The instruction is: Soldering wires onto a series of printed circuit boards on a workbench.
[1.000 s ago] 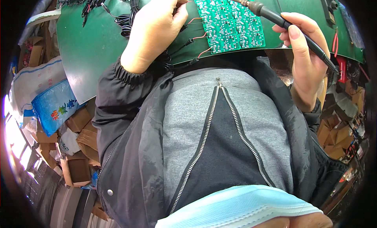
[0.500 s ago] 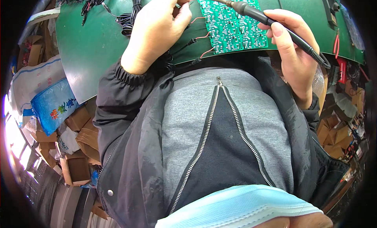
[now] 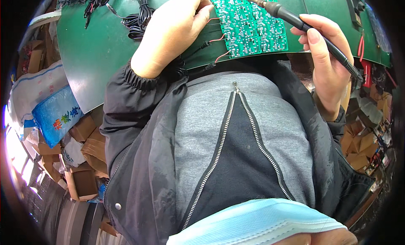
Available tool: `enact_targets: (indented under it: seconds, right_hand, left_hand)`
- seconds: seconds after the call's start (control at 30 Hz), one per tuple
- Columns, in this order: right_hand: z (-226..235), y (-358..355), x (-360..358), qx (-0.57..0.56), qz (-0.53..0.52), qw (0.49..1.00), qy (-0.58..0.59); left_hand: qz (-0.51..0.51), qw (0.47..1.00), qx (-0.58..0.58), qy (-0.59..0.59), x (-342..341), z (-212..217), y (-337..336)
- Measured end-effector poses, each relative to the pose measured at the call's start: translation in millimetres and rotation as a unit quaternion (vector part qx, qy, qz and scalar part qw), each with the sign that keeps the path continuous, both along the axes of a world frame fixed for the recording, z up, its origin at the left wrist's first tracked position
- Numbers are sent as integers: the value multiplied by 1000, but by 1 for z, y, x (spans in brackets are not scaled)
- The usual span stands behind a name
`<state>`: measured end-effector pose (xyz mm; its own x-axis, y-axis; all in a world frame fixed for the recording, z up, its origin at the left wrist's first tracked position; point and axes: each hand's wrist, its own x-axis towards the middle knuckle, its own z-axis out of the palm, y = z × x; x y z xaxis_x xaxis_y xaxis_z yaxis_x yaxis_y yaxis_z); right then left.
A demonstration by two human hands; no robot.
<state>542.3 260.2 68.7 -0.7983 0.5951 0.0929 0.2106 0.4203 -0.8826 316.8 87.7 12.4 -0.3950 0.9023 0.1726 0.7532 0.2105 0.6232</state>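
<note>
My right hand (image 3: 331, 55) grips a black-handled soldering iron (image 3: 291, 19), its metal tip pointing up and left over the far part of the green circuit boards (image 3: 242, 34). These boards form a panel near the table's front edge. At their far left edge, my left hand (image 3: 173, 32) is closed in a pinch. The thin red wire that showed at its fingertips earlier is hidden behind them now. Below that hand, red leads (image 3: 217, 39) run from the boards to black cable connectors (image 3: 210, 66). Whether the iron's tip touches a board cannot be told.
Coiled black cables (image 3: 141, 18) and a cable tangle (image 3: 97, 0) lie at the far left of the green table (image 3: 86, 55). A red-handled tool (image 3: 361, 47) hangs over the right edge. A blue bag (image 3: 57, 118) and cardboard boxes (image 3: 82, 182) lie below on the left.
My right hand has shifted right and slightly down, while the iron's tip moved a little right and farther away. My left fingertips moved slightly right and away, covering the red wire.
</note>
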Motion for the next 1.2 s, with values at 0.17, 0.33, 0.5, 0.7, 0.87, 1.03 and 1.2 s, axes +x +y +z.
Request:
enact_targets:
  seconds: [0.17,0.33,0.5,0.7,0.87,1.03,1.2]
  right_hand:
    - [-3,2,0,-4,8,1000,7]
    - [-1,-2,-3,2,9,1000,3]
    - [7,-8,-4,-2,12,999,-43]
    - [-5,-12,-9,-45,43,998,0]
    - [-5,-11,-12,-35,62,997,0]
    - [-2,-15,-15,-30,59,998,-9]
    - [3,-19,-20,-26,71,997,-7]
  left_hand:
    - [-24,998,55,15,-5,-8,-5]
    - [-22,997,72,8,-1,2,4]
    - [10,995,97,19,0,-10,6]
    - [27,998,53,16,6,-4,4]
    - [41,997,61,2,6,-6,2]
    - [34,997,70,7,4,-9,3]
    - [37,997,69,10,3,-10,2]
